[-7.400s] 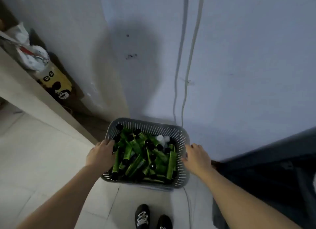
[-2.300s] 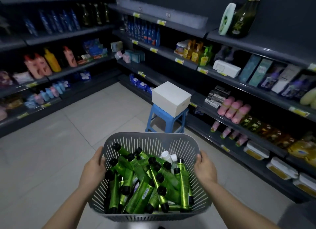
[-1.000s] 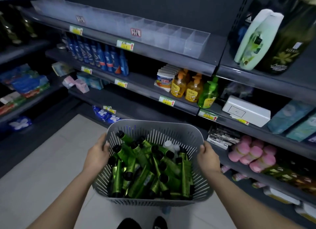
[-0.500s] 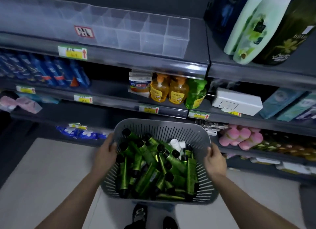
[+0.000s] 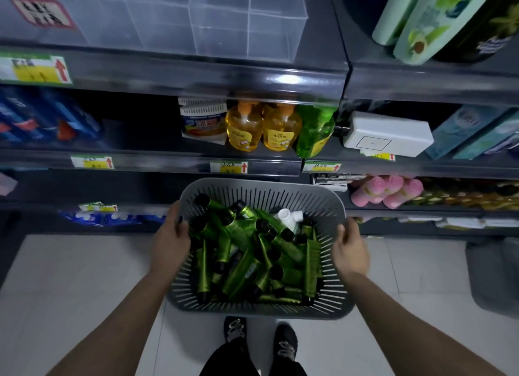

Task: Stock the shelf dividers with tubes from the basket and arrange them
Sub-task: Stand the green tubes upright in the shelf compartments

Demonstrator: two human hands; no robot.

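Observation:
I carry a grey slotted basket (image 5: 261,191) in front of me, above the floor. My left hand (image 5: 170,242) grips its left rim and my right hand (image 5: 351,250) grips its right rim. Inside lie several green tubes (image 5: 238,252) with black caps, piled in all directions, and a white-capped tube (image 5: 288,217) near the back. Clear plastic shelf dividers (image 5: 196,19) with nothing in them stand on the top shelf, straight ahead and above the basket.
Dark shelves fill the view ahead. Yellow and green soap bottles (image 5: 264,128) and a white box (image 5: 387,134) stand one shelf below the dividers. Pink bottles (image 5: 384,191) lie lower right, pale green bottles (image 5: 427,19) upper right. A grey bin (image 5: 494,274) stands on the floor at right. My shoes (image 5: 261,333) are below the basket.
I have walked from a wall with the basket, turned into the aisle and stepped up close to the shelves. The dividers now loom large overhead. Both hands keep their hold on the rim.

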